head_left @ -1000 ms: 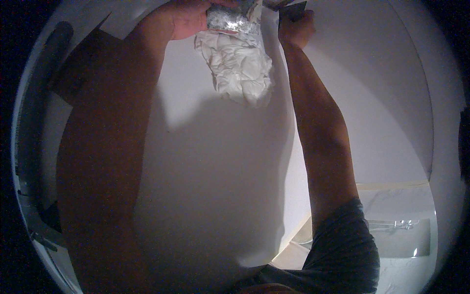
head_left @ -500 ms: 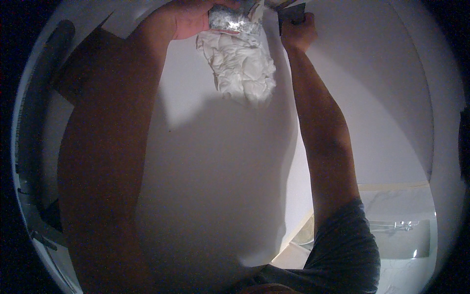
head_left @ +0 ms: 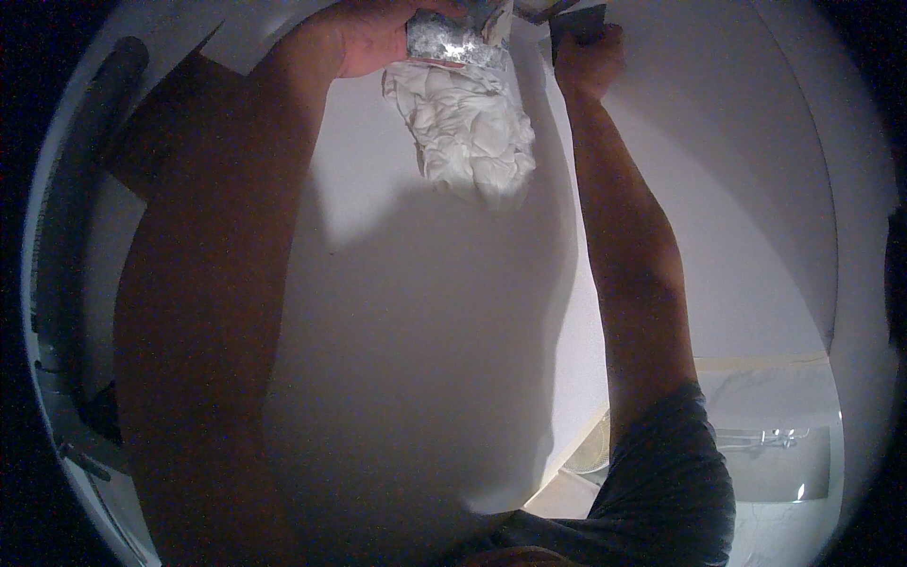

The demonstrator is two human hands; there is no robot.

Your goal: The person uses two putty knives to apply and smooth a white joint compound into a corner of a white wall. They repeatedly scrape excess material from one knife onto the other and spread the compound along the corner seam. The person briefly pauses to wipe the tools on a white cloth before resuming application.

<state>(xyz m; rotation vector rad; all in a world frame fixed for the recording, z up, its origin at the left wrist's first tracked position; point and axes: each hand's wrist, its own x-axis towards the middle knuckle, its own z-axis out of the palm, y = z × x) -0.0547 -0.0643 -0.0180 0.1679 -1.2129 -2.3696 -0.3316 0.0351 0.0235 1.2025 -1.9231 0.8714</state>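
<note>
At the top of the head view, my left hand [head_left: 370, 38] is closed on a shiny, scuffed grey metal piece [head_left: 455, 40], which looks like a plate or the side of a pan. Just below it is a white, crumpled, folded mass [head_left: 470, 137]; I cannot tell if it is cloth, plastic or paste. My right hand [head_left: 593, 64] is to the right, its fingers wrapped round a dark, flat, square-edged tool [head_left: 578, 24] like a wide scraper. The upper ends of both held things are cut off or hidden.
A broad white panel or wall [head_left: 425, 312] fills the middle, with shadows on it. A dark pipe-like bar [head_left: 71, 227] runs down the left side. At lower right are a bathtub or basin [head_left: 779, 472] and a metal mixer tap [head_left: 779, 438].
My right hand and the dark tool have shifted slightly to the right, away from the metal piece. My left hand has barely moved.
</note>
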